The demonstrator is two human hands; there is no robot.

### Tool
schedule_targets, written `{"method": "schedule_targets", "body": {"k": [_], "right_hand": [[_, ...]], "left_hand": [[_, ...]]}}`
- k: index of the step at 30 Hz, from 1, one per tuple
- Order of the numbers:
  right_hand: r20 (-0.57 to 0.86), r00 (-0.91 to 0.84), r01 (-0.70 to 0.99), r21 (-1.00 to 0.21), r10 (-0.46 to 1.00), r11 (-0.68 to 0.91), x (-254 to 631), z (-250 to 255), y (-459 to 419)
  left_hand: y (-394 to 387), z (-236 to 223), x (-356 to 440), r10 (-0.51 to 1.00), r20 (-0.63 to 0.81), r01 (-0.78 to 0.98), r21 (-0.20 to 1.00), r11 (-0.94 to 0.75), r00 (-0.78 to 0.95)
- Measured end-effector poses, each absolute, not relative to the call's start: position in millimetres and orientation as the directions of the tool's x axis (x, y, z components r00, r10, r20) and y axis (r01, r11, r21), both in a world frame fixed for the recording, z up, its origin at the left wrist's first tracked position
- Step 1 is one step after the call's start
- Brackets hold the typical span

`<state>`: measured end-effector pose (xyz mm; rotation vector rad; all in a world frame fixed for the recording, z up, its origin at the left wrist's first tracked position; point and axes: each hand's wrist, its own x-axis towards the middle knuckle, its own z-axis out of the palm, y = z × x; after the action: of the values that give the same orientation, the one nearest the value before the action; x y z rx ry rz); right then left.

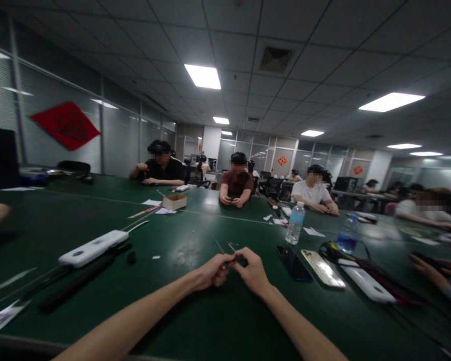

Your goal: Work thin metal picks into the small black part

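Both my hands meet over the green table (195, 321). My left hand (213, 271) is closed in a pinch on a small dark part (236, 259). My right hand (252, 272) pinches the same part from the other side, fingers curled. Two thin pale sticks or wires (225, 246) rise from just beyond the fingertips. The part is too small and dark to name.
A white power strip (93, 248) and black cables lie at left. A dark phone (293, 262), a gold phone (322, 268), another white power strip (366, 283) and two water bottles (295, 223) sit at right. Several people sit across the table; another person's hand (436, 268) reaches in from the right.
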<state>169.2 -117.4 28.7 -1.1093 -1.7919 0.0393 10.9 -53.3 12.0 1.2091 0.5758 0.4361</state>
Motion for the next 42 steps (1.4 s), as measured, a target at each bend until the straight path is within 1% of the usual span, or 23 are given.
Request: {"method": "schedule_targets", "body": {"k": [14, 19, 28, 36, 42], "right_hand": [[0.711, -0.112, 0.663, -0.467, 0.694, 0.585, 171, 27, -116], [0.708, -0.12, 0.662, -0.466, 0.696, 0.588, 172, 25, -113], [0.696, -0.133, 0.654, -0.473, 0.706, 0.59, 173, 27, -116], [0.678, -0.139, 0.642, -0.494, 0.722, 0.587, 172, 31, -118], [0.642, -0.116, 0.643, -0.533, 0.758, 0.551, 172, 34, -121]], "left_hand": [[-41, -2, 12, 0.552, -0.179, -0.005, 0.949, 0.316, 0.814], [-41, -2, 12, 0.566, -0.183, 0.001, 0.952, 0.307, 0.804], [-43, 0, 10, 0.543, -0.164, -0.012, 0.952, 0.304, 0.823], [-44, 1, 10, 0.56, -0.162, -0.014, 0.955, 0.297, 0.813], [-47, 4, 10, 0.584, -0.162, -0.013, 0.959, 0.284, 0.795]]}}
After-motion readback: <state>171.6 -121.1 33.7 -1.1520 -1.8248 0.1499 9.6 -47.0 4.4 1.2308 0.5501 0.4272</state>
